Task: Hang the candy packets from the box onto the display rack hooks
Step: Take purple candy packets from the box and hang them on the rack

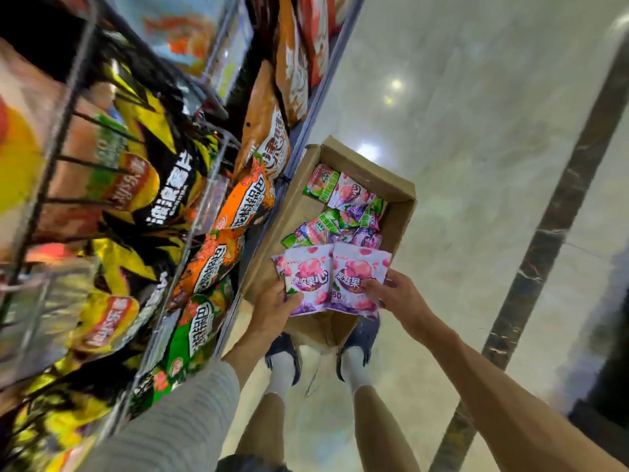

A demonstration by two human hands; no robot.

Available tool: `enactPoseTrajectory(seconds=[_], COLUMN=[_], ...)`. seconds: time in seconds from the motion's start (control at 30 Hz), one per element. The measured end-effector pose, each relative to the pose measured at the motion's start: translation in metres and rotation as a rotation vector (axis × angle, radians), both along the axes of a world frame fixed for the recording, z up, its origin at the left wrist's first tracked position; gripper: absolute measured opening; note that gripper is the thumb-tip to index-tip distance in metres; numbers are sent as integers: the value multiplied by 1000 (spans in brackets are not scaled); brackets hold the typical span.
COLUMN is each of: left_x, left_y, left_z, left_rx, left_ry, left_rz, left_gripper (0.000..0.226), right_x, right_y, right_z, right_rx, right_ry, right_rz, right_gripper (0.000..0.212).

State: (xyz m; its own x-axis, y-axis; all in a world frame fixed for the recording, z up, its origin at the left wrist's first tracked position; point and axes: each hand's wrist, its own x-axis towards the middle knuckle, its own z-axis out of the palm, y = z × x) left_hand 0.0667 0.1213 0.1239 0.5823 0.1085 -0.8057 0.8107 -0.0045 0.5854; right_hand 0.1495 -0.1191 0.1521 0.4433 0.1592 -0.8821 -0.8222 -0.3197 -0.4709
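Observation:
An open cardboard box (396, 219) sits on the floor by my feet, holding several pink, purple and green candy packets (340, 212). Above the box's near end my left hand (275, 311) grips a small stack of pink-purple packets (308, 277) by the lower edge. Beside it, my right hand (398, 294) pinches another pink-purple packet (357, 277); the two packets touch side by side. The display rack (190, 233) with wire hooks rises at the left, its hooks crowded with large snack bags; I see no free hook.
Orange, yellow and green snack bags (238, 206) hang from the rack close to my left arm. My feet in dark slippers (284, 352) stand at the box's near end. Pale marble floor (459, 131) spreads to the right, crossed by a dark stone strip (531, 267).

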Motion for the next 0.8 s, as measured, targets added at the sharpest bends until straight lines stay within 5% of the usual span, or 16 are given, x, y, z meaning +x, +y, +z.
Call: enactPoseTrajectory(seconds=[0.33,0.8], left_x=[-8,-105], left_y=[-14,-20], left_z=[250,479], left_rx=[-27,51], left_ry=[-15,-239], left_rz=[50,315], left_gripper=[33,30], right_x=[-33,-70], right_y=[-8,-11], right_z=[231,459], right_rx=[85,291], right_ry=[-128,-343], right_rz=[-155,154], right_gripper=[32,53])
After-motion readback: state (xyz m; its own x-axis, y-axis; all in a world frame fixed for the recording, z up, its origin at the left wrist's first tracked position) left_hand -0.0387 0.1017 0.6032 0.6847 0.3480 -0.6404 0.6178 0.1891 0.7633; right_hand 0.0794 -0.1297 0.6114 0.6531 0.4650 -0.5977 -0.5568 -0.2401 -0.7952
